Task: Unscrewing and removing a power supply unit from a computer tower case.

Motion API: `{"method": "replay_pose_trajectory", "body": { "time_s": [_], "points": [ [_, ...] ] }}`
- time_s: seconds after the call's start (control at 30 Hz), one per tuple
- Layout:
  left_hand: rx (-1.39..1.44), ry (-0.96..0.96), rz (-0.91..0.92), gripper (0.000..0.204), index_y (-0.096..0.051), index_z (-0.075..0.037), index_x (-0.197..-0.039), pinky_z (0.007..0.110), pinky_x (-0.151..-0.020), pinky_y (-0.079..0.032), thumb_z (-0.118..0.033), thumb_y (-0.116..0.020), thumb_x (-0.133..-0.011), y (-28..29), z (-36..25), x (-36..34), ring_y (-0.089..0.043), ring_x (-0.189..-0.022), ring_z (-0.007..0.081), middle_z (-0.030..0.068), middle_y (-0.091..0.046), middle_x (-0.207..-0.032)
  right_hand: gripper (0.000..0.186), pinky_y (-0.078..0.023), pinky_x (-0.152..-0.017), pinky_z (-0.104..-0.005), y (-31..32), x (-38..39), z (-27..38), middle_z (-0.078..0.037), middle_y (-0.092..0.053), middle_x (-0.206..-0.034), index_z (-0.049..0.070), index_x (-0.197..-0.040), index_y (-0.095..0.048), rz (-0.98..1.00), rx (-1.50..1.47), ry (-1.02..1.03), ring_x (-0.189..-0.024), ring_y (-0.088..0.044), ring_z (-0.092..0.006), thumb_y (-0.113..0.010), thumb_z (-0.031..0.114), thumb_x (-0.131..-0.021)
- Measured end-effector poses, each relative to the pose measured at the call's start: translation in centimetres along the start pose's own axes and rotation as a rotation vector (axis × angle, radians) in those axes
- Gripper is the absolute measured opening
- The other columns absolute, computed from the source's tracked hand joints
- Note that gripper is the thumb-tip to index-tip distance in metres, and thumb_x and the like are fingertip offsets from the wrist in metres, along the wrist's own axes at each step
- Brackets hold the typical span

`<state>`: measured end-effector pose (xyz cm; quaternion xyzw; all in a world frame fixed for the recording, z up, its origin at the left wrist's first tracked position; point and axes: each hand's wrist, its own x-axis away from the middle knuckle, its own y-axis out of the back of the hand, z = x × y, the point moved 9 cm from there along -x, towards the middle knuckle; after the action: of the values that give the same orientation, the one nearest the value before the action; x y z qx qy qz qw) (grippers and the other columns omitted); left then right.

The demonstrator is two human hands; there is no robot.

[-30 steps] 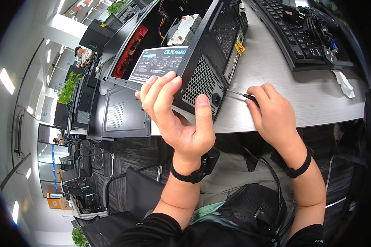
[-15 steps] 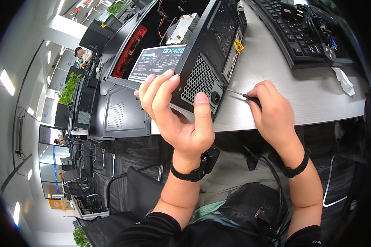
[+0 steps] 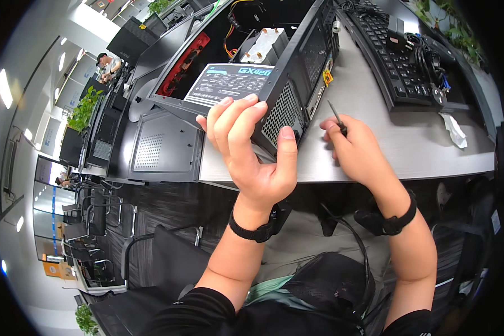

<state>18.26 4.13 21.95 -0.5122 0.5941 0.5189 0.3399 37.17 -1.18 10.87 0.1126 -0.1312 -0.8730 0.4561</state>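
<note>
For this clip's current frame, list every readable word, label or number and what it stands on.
Power-supply label: large blue lettering and numerals legible, deliberately not transcribed; the finer print is too small to read.
White marking inside the computer case: too blurred.
Yellow tag at the case's rear: too small.
Keyboard: too small.

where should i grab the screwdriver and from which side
Probably best by its dark handle, from the near side, where the right hand grips it. The thin metal shaft points to the far side and leans left, offering little hold; the handle looks thicker, though mostly hidden.
</note>
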Motion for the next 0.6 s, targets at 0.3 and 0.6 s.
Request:
{"method": "replay_pose_trajectory", "body": {
  "time_s": [0.3,0.6],
  "points": [
    [-0.005,-0.017,0.032,0.049,-0.065,-0.006,-0.128,0.052,-0.13,-0.007,-0.011,-0.075,-0.081,0.3,0.0,0.0,-0.049,-0.138,0.0345,0.0106,-0.064,-0.134,0.019,-0.057,-0.077,-0.0469,-2.0,-0.7,1.7,-0.03,-0.071,-0.085,-0.006,-0.093,-0.076,-0.118,0.113,0.162,-0.084,-0.071,-0.0477,-0.074,0.012,-0.092],
    [0.008,-0.01,0.034,0.049,-0.065,-0.006,-0.128,0.052,-0.13,-0.007,-0.012,-0.075,-0.081,0.3,0.0,0.0,-0.048,-0.138,0.0345,0.0108,-0.063,-0.134,0.017,-0.057,-0.075,-0.0477,-2.2,-0.9,1.4,-0.028,-0.072,-0.085,-0.006,-0.09,-0.075,-0.123,0.157,0.17,-0.083,-0.071,-0.0468,-0.073,0.011,-0.092]
  ]
}}
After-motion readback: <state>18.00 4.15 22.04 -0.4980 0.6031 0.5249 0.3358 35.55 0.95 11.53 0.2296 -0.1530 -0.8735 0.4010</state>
